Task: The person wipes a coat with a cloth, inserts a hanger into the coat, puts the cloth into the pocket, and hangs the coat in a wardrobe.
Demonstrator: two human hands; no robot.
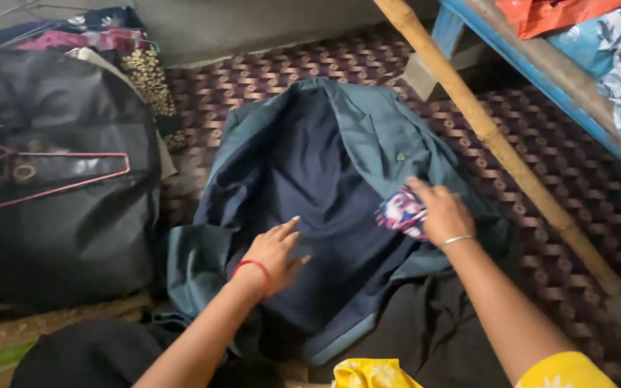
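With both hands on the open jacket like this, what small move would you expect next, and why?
Probably the right hand folds the right front panel inward. The teal jacket lies open on the patterned mat, dark lining up; the left hand lies flat on the lining, and the right hand rests at the panel's edge beside a pink patterned patch.

The floor is covered by a patterned maroon mat (562, 165). A teal jacket (389, 136) is spread open on the mat, its dark lining turned up. A black garment bag (59, 237) is laid at the left, with a pink hanger (73, 172) on top. Folded clothes (109, 43) are piled behind the bag. A bamboo pole (497, 144) is slanted across the mat at the right.
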